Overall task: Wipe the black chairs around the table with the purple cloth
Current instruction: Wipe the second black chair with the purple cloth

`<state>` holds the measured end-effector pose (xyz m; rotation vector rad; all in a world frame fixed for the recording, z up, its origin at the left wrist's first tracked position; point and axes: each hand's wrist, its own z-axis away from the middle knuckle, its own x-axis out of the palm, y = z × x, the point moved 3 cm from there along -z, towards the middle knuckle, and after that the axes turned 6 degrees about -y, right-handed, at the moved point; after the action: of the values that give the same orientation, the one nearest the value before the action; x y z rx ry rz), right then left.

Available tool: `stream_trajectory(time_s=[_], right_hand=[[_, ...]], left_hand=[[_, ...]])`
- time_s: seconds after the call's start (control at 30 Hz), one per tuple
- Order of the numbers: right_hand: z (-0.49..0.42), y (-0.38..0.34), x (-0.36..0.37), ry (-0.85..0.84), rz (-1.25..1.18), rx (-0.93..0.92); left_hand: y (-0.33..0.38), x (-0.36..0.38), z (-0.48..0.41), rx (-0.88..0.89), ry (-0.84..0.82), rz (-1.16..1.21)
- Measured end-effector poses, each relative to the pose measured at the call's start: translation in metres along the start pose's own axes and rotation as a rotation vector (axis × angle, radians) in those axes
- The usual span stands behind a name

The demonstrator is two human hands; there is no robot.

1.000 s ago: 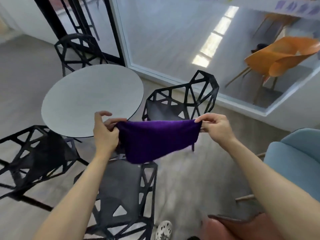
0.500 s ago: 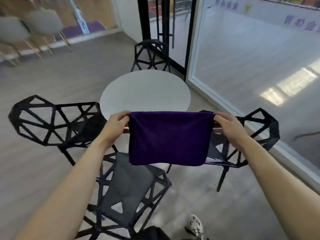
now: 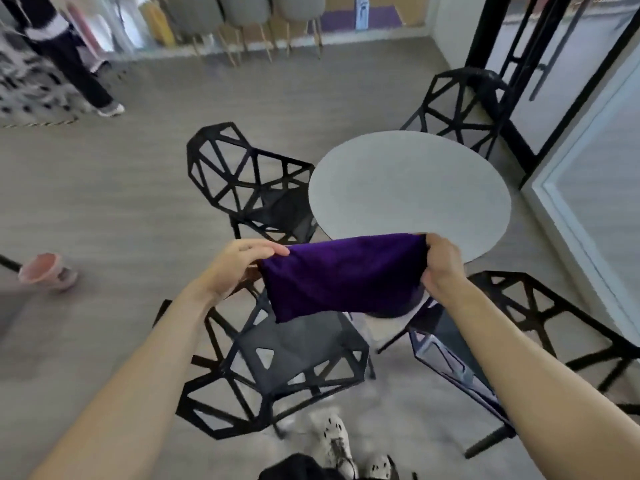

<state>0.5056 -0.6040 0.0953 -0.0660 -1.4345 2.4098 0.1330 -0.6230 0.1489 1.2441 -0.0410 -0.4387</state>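
Observation:
I hold the purple cloth (image 3: 343, 275) stretched between both hands, above the seat of the nearest black lattice chair (image 3: 294, 362). My left hand (image 3: 239, 265) pinches its left edge and my right hand (image 3: 441, 265) grips its right edge. The cloth hangs folded, just in front of the round white table (image 3: 408, 188). More black chairs stand around the table: one at the left (image 3: 242, 181), one at the far side (image 3: 460, 105) and one at the right (image 3: 540, 323).
A glass wall with black frame (image 3: 519, 81) runs along the right. A person's legs (image 3: 79, 71) stand at the far left near grey chairs (image 3: 242, 15). A pink object (image 3: 45, 271) lies on the floor at left. My shoes (image 3: 336, 441) show below.
The view has swung left, so the table and chairs now sit further right. Both hands still hold the cloth, now drawn a little closer together and sagging more.

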Motion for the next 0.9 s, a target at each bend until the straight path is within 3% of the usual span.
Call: stream_trajectory(time_s=[0.13,0.27,0.37,0.43,0.5,0.53,0.6,0.7,0.77,0.9], right_hand=[[-0.001,0.007,0.068,-0.166,0.040,-0.038],[0.013,-0.001,0.108,-0.328,0.115,-0.108],[0.007,-0.002,0.129,-0.554,0.077,-0.003],[-0.005,0.006,0.136,-0.671,0.520,-0.099],[-0.023,0.012,0.140,-0.728,1.126,-0.309],[-0.034,0.013,0.145,-0.775,1.312,-0.415],[-0.050,0.006,0.158,-0.850,1.522,-0.626],[-0.061,-0.001,0.189,-0.824,1.810,-0.928],[-0.051,0.000,0.209,-0.899,1.789,-0.947],[-0.015,0.006,0.236,-1.049,1.464,-0.766]], left_hand=[[-0.012,-0.029,0.012,0.038,0.155,-0.079],[-0.038,-0.065,0.025,-0.020,0.305,-0.006],[-0.053,-0.073,0.034,-0.042,0.383,0.071],[-0.061,-0.073,0.044,-0.051,0.398,0.090],[-0.067,-0.074,0.059,-0.066,0.385,0.046],[-0.067,-0.075,0.067,-0.098,0.361,0.000],[-0.066,-0.070,0.083,-0.207,0.287,-0.152],[-0.066,-0.037,0.095,-0.382,0.154,-0.488],[-0.067,-0.010,0.097,-0.404,0.124,-0.563],[-0.066,0.038,0.102,-0.371,0.213,-0.409]])
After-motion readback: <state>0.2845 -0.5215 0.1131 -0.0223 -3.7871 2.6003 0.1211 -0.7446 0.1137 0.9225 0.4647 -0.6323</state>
